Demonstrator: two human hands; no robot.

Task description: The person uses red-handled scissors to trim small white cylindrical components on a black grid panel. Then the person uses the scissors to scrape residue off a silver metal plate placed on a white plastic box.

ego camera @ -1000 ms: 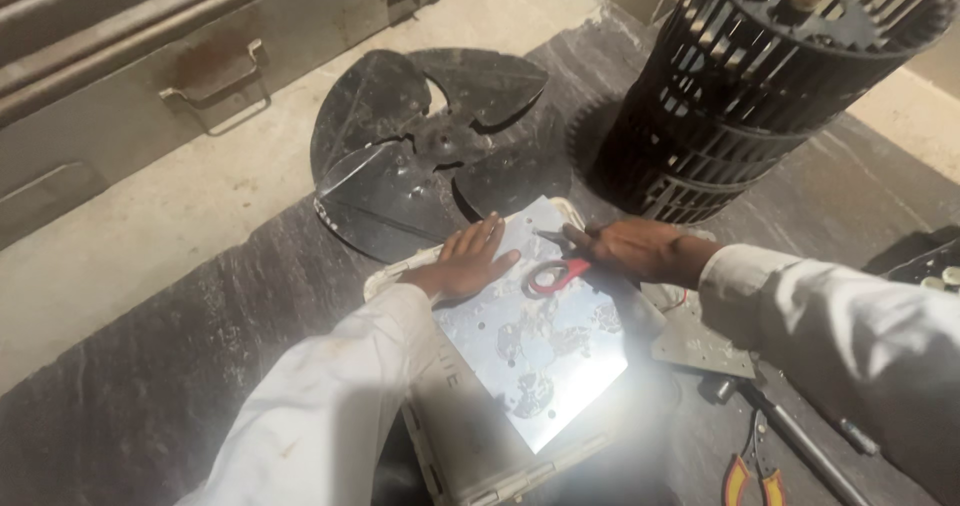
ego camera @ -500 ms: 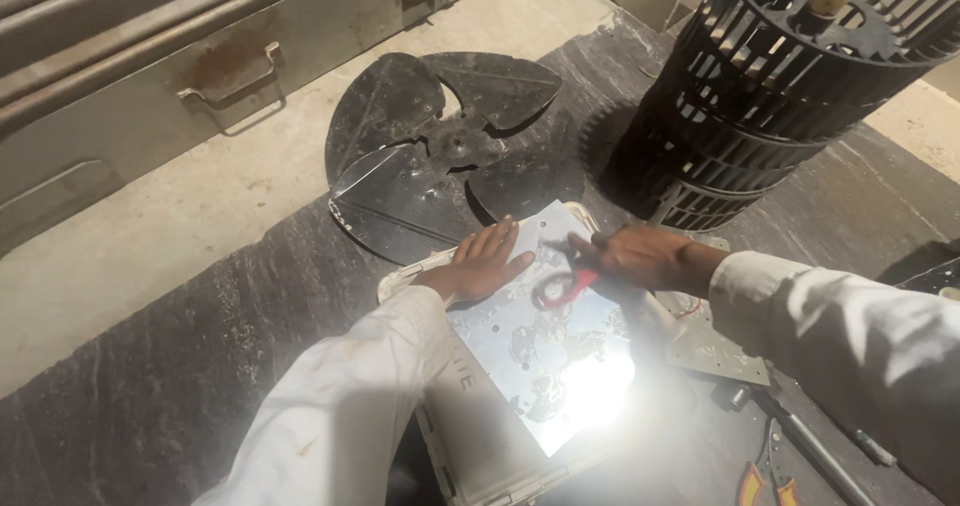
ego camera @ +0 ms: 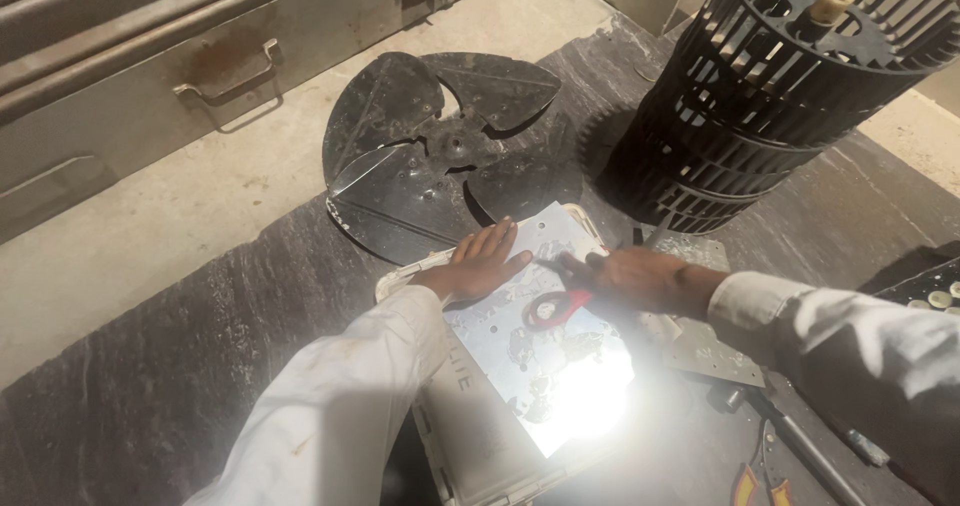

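A shiny metal plate with small holes lies on top of a pale plastic casing on the dark floor mat. My left hand presses flat on the plate's upper left part, fingers spread. My right hand reaches in from the right and grips a tool with red handles that rests on the plate. A bright glare covers the plate's lower end.
A black fan blade lies flat just beyond the plate. A black cylindrical blower wheel stands at the upper right. A grey metal box with handles runs along the top left. A small metal bracket, a rod and orange-handled pliers lie at the lower right.
The view has shifted slightly. My right hand has moved a little lower on the plate with the red-handled tool. My left hand stays pressed on the plate.
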